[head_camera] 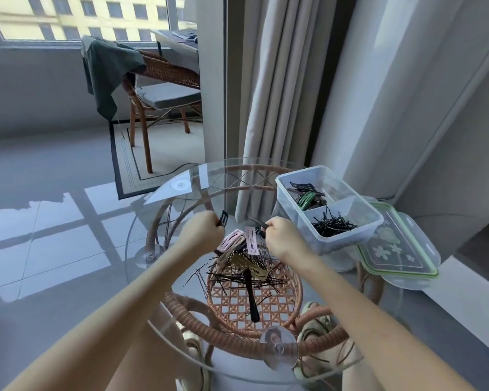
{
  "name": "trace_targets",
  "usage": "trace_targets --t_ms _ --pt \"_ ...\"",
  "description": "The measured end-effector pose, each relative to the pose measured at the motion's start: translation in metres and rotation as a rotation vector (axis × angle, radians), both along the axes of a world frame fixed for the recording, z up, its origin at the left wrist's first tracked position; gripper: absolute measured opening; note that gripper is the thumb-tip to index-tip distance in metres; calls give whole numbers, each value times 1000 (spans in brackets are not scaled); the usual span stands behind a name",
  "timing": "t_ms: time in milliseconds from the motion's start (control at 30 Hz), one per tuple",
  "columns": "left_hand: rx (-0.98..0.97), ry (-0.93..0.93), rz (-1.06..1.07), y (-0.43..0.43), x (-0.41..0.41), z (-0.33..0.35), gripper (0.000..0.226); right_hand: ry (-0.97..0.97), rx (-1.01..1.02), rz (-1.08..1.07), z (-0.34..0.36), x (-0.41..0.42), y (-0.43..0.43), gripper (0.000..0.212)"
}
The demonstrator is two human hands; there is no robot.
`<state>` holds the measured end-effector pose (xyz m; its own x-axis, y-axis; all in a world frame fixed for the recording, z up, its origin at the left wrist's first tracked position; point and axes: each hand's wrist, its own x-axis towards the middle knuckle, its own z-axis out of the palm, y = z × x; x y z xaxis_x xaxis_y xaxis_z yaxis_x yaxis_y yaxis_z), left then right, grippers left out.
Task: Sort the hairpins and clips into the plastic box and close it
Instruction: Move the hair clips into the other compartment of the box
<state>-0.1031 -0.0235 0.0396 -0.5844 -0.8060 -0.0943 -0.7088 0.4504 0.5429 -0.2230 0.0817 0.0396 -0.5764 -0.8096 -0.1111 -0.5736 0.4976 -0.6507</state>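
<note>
I log, centre of glass table (141,266): heap (246,268) of black hairpins and pink clips. Above it, left hand (201,235) grips black clip (223,218); right hand (283,238) pinches dark clip (259,222). Far right edge: clear plastic box (339,244), open, hairpins near compartment, clips far; lid (398,249) beside.

The plastic box (345,241) stands open at two o'clock on the table (181,198): clips (305,196) (black, green) fill its far compartment and black hairpins (333,224) the near one. Its lid (398,249) lies flat at three. Loose hairpins (246,275) and pink clips (251,239) lie heaped at centre.
</note>
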Motion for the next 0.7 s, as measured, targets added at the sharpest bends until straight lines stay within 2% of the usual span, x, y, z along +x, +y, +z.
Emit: trace_targets --t_ms 133,200,300,433,500,600,700 --pt "-76 -174 -160 9 -11 -14 33 180 135 33 -14 7 -19 35" --pt "-125 -234 -188 7 -12 -15 32 256 213 61 -17 8 -24 43" --pt "-116 -299 -215 5 -15 -8 28 251 238 91 -15 6 -29 48" --pt "14 -312 -236 -1 -17 2 33 191 235 108 -11 3 -30 50" --pt "143 -276 -222 -9 -16 5 39 145 221 105 -8 3 -28 47" --pt "328 -179 -210 -17 -13 7 32 106 154 71 -7 2 -26 47" --pt "376 -136 -213 -20 -10 9 23 91 122 53 -10 -3 -22 44"
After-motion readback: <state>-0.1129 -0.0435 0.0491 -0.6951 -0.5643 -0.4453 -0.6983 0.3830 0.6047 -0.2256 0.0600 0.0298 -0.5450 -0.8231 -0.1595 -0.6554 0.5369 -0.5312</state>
